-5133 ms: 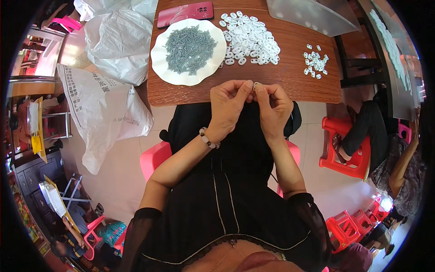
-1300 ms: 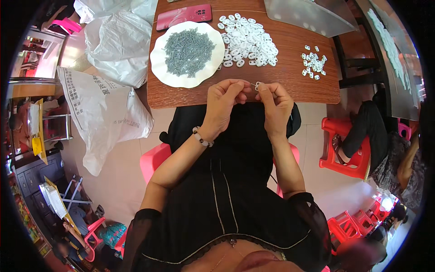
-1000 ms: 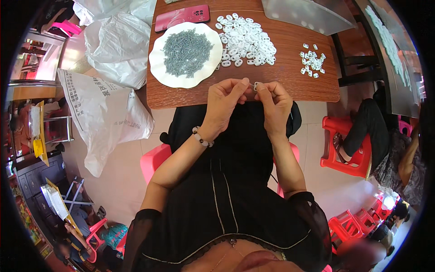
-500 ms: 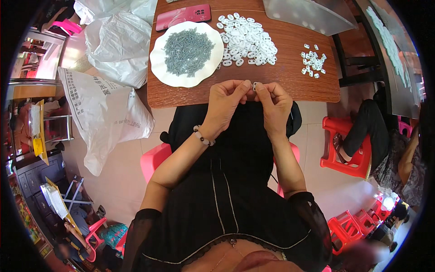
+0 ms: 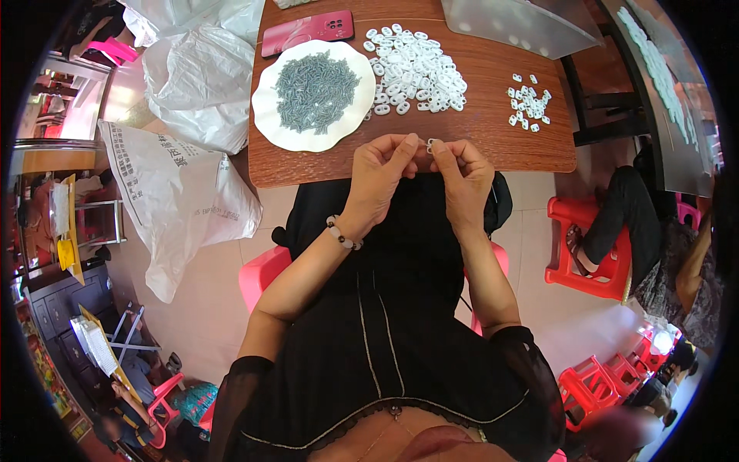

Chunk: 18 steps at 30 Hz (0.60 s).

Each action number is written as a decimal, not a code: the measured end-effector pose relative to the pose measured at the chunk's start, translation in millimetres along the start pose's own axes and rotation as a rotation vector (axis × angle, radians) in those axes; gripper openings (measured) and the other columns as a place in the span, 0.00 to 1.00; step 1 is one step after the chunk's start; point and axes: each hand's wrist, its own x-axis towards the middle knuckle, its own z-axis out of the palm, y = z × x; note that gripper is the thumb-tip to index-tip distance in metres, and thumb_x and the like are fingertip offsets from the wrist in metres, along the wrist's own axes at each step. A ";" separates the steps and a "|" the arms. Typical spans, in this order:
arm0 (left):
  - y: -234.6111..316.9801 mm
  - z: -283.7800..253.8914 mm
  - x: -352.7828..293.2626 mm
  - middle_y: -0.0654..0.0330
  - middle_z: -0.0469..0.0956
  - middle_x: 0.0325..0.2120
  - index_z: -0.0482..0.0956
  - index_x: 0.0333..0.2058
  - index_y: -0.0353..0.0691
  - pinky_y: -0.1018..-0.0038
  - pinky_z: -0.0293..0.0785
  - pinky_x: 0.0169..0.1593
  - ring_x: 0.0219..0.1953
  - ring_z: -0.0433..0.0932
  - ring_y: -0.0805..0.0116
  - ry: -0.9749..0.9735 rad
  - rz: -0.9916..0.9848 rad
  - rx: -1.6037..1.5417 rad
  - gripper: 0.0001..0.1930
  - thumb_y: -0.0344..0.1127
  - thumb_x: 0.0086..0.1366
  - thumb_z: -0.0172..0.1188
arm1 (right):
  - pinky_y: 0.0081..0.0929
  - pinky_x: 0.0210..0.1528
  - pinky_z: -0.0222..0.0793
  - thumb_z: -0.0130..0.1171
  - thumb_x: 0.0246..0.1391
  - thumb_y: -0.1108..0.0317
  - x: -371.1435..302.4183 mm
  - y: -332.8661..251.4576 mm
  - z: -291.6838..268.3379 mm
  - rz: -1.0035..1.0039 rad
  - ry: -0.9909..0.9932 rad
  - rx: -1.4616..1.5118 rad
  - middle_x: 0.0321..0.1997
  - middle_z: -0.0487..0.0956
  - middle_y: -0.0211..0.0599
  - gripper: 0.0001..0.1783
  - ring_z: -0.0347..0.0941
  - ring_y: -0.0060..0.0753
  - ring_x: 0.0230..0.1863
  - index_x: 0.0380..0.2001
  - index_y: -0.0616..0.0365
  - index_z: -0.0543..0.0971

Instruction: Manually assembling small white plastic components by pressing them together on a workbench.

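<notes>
Over the near edge of the brown table (image 5: 500, 150), my two hands meet fingertip to fingertip. Thumb and fingers of my right hand (image 5: 468, 181) pinch a small white two-holed oval piece (image 5: 430, 144). My left hand (image 5: 376, 175) is closed in a pinch right beside it; whatever lies between its fingertips is too small to make out. Beyond my left hand, a white wavy-rimmed plate (image 5: 264, 100) holds a pile of small grey rod-like pieces (image 5: 317, 88). A heap of white two-holed pieces (image 5: 416, 69) lies to its right, and a smaller group (image 5: 530, 106) sits farther right.
A pink phone (image 5: 308, 33) lies behind the plate. At the back right stands a translucent bin (image 5: 523, 27). White sacks (image 5: 185, 185) rest on the floor at left. A seated person's leg (image 5: 620, 223) and a red stool (image 5: 573, 266) are at right.
The whole view has shifted slightly. Both hands keep their pinch together over the table edge, with hardly any movement of the fingers.
</notes>
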 end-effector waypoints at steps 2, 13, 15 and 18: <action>3.2 0.4 1.2 0.63 0.80 0.28 0.80 0.36 0.33 0.85 0.67 0.29 0.24 0.71 0.82 -0.002 0.013 -0.016 0.10 0.36 0.63 0.60 | 0.10 0.27 0.62 0.60 0.56 0.69 1.4 -0.9 -4.1 0.006 0.035 -0.043 0.22 0.76 0.24 0.08 0.68 0.10 0.23 0.26 0.63 0.77; 22.7 3.4 39.9 0.51 0.76 0.24 0.78 0.37 0.34 0.65 0.72 0.31 0.26 0.77 0.54 0.088 0.700 1.436 0.11 0.31 0.56 0.60 | 0.13 0.31 0.57 0.58 0.58 0.67 10.0 -3.4 -13.9 -0.051 0.140 0.106 0.23 0.74 0.25 0.09 0.65 0.12 0.26 0.27 0.60 0.78; 21.1 1.0 44.9 0.50 0.76 0.24 0.78 0.37 0.34 0.64 0.72 0.31 0.26 0.77 0.53 0.081 0.663 1.487 0.11 0.32 0.56 0.61 | 0.13 0.30 0.57 0.58 0.58 0.67 10.7 -4.1 -12.7 -0.052 0.144 0.122 0.23 0.74 0.25 0.09 0.65 0.12 0.26 0.27 0.60 0.78; 15.8 0.1 47.6 0.50 0.76 0.25 0.78 0.36 0.35 0.62 0.72 0.31 0.26 0.77 0.52 0.076 0.638 1.529 0.10 0.33 0.56 0.61 | 0.12 0.30 0.57 0.58 0.58 0.67 11.1 -4.8 -15.4 -0.072 0.137 0.103 0.23 0.74 0.25 0.09 0.65 0.12 0.26 0.27 0.60 0.78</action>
